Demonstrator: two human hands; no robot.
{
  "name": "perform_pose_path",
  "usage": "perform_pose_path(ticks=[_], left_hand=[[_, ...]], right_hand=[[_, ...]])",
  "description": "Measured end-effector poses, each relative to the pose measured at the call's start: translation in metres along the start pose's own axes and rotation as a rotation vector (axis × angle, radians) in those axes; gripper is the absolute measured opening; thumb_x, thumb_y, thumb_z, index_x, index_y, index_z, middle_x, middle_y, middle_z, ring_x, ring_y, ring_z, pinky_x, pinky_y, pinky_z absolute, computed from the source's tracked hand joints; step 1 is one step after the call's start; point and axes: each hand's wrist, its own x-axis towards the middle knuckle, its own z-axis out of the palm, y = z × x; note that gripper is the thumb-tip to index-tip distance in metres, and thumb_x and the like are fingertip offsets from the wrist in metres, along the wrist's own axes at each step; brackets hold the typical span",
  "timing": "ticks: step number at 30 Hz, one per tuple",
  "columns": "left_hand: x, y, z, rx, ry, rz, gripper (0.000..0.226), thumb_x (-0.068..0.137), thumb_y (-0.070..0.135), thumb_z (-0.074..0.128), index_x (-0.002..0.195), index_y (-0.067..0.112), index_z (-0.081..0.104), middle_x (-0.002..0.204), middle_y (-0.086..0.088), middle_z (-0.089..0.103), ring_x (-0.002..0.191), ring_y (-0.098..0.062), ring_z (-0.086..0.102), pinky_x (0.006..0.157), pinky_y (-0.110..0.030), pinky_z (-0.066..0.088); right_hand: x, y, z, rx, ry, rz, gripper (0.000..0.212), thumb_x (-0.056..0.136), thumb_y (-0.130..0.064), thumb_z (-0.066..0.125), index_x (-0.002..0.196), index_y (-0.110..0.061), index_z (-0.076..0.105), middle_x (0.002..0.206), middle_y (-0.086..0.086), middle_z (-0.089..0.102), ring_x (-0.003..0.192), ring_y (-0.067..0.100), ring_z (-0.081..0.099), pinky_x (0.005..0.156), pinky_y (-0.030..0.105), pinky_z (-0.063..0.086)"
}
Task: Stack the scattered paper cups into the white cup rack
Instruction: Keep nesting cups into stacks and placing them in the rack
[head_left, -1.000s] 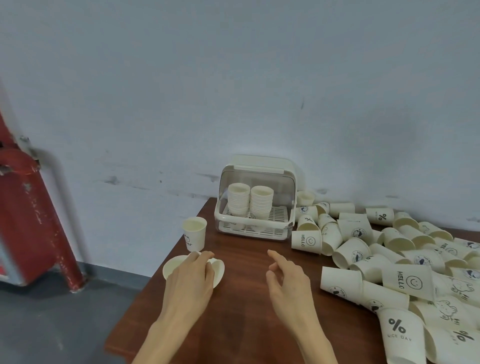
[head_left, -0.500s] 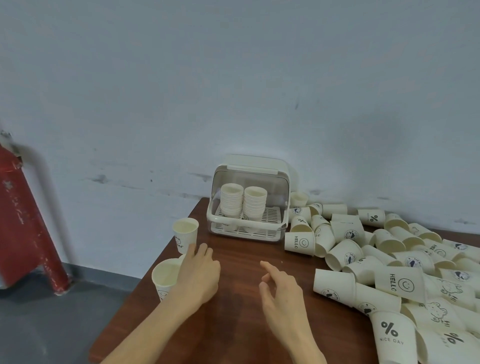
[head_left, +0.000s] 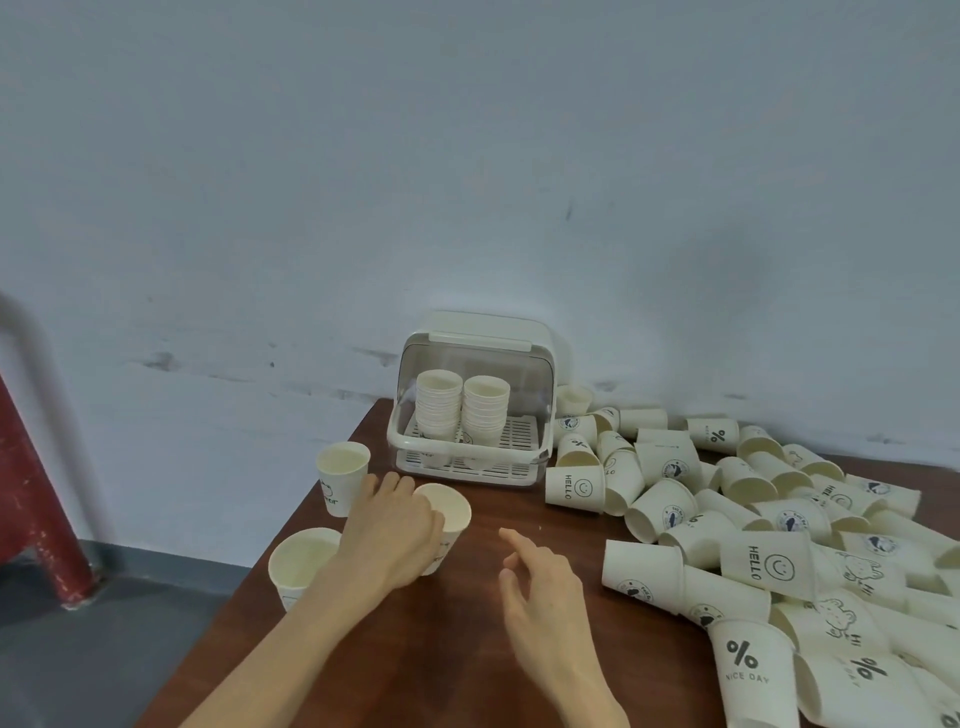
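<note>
The white cup rack stands at the back of the wooden table with its clear lid raised. Two stacks of paper cups sit inside it. My left hand grips an upright paper cup by its side. Two more upright cups stand near it, one behind and one at the table's left edge. My right hand hovers over the table with fingers loosely spread, holding nothing. A large pile of scattered printed cups covers the table's right side.
A pale wall runs right behind the rack. The table's left edge drops to a grey floor, where a red post stands. A "HELLO" cup lies just right of the rack.
My left hand has left the cup at the table's left edge and closed round another upright cup nearer the middle. My right hand has stayed roughly in place. The camera has swung left.
</note>
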Motion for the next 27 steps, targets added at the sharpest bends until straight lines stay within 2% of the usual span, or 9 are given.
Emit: perform_pose_path(ticks=[3, 8, 12, 17, 20, 23, 27], left_hand=[[0.003, 0.008, -0.003, -0.109, 0.009, -0.004, 0.038, 0.095, 0.028, 0.028, 0.103, 0.016, 0.064, 0.107, -0.003, 0.059, 0.102, -0.02, 0.046, 0.094, -0.035, 0.033], [0.007, 0.026, -0.006, -0.222, 0.006, 0.013, 0.036, 0.087, 0.019, 0.038, 0.113, 0.019, 0.063, 0.107, 0.001, 0.06, 0.102, -0.019, 0.049, 0.092, -0.033, 0.035], [0.007, 0.04, -0.002, -0.337, 0.049, 0.045, 0.031, 0.091, 0.022, 0.039, 0.11, 0.024, 0.063, 0.102, 0.006, 0.06, 0.099, -0.014, 0.05, 0.089, -0.03, 0.035], [0.004, 0.055, 0.005, -0.435, 0.107, 0.117, 0.021, 0.093, 0.026, 0.042, 0.103, 0.03, 0.061, 0.088, 0.009, 0.058, 0.089, -0.014, 0.051, 0.078, -0.029, 0.033], [0.004, 0.066, 0.007, -0.469, 0.133, 0.15, 0.014, 0.093, 0.028, 0.045, 0.097, 0.031, 0.059, 0.082, 0.009, 0.059, 0.086, -0.015, 0.052, 0.076, -0.03, 0.034], [0.006, 0.08, 0.004, -0.53, 0.182, 0.194, 0.006, 0.093, 0.03, 0.052, 0.091, 0.031, 0.057, 0.077, 0.01, 0.058, 0.08, -0.015, 0.052, 0.073, -0.032, 0.036], [0.009, 0.103, -0.006, -0.607, 0.225, 0.237, 0.007, 0.092, 0.031, 0.056, 0.087, 0.029, 0.06, 0.075, 0.01, 0.062, 0.076, -0.015, 0.053, 0.071, -0.033, 0.039]], right_hand=[[0.003, 0.004, -0.005, -0.007, 0.017, 0.01, 0.044, 0.095, -0.016, 0.047, 0.136, -0.031, 0.049, 0.099, -0.017, 0.056, 0.101, 0.005, 0.045, 0.088, 0.014, 0.031], [0.005, 0.014, -0.018, -0.041, 0.046, 0.024, 0.045, 0.095, -0.015, 0.047, 0.138, -0.029, 0.048, 0.098, -0.014, 0.055, 0.101, 0.008, 0.044, 0.087, 0.015, 0.031], [0.007, 0.023, -0.029, -0.058, 0.079, 0.045, 0.045, 0.095, -0.016, 0.047, 0.138, -0.026, 0.047, 0.099, -0.012, 0.055, 0.101, 0.009, 0.046, 0.087, 0.015, 0.031], [0.006, 0.038, -0.043, -0.064, 0.126, 0.076, 0.044, 0.094, -0.016, 0.046, 0.137, -0.023, 0.05, 0.104, -0.008, 0.06, 0.104, 0.012, 0.049, 0.098, 0.028, 0.039], [0.005, 0.047, -0.062, -0.056, 0.156, 0.104, 0.044, 0.094, -0.017, 0.047, 0.137, -0.024, 0.05, 0.104, -0.011, 0.059, 0.107, 0.01, 0.048, 0.097, 0.024, 0.039], [0.003, 0.057, -0.09, -0.05, 0.236, 0.13, 0.043, 0.094, -0.015, 0.047, 0.135, -0.026, 0.052, 0.11, -0.013, 0.06, 0.112, 0.009, 0.05, 0.097, 0.022, 0.038], [0.002, 0.079, -0.128, -0.115, 0.359, 0.202, 0.038, 0.096, -0.015, 0.046, 0.133, -0.023, 0.055, 0.108, -0.003, 0.065, 0.108, 0.013, 0.053, 0.092, 0.023, 0.039]])
